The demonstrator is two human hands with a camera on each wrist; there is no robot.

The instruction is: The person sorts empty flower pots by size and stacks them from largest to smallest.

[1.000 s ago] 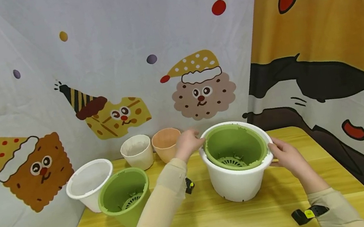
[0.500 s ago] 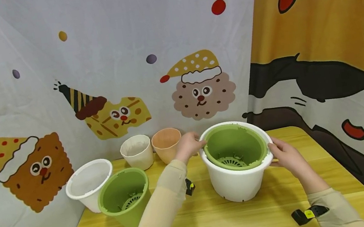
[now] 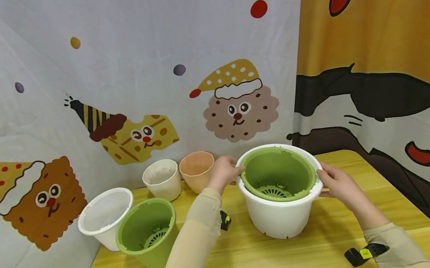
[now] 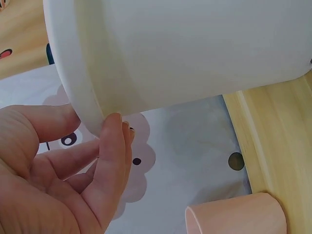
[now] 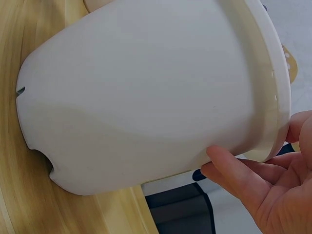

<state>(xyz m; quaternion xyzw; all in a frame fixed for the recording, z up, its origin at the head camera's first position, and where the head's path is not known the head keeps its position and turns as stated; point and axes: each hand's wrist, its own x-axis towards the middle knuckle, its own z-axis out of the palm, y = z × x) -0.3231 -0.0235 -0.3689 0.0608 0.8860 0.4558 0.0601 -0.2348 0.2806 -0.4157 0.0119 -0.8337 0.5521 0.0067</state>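
A large white flower pot (image 3: 279,219) stands upright on the table, right of centre, with a green flower pot (image 3: 280,168) nested inside it. The green pot has a slotted bottom, and its rim sits near the white rim. My left hand (image 3: 222,173) holds the white rim on its left side; in the left wrist view, the thumb lies over the rim and the fingers (image 4: 111,146) are beneath it. On the opposite side, my right hand (image 3: 339,183) pinches the same rim, fingers (image 5: 234,173) against the outer wall below it.
At the left stand another green pot (image 3: 149,252) and a white pot (image 3: 105,236) behind it. A small cream pot (image 3: 165,188) and a peach pot (image 3: 197,180) are at the back by the printed curtain (image 3: 123,50). The wooden table (image 3: 285,267) is under everything.
My left hand has dropped very slightly at the white rim. The right hand and the pots look the same.
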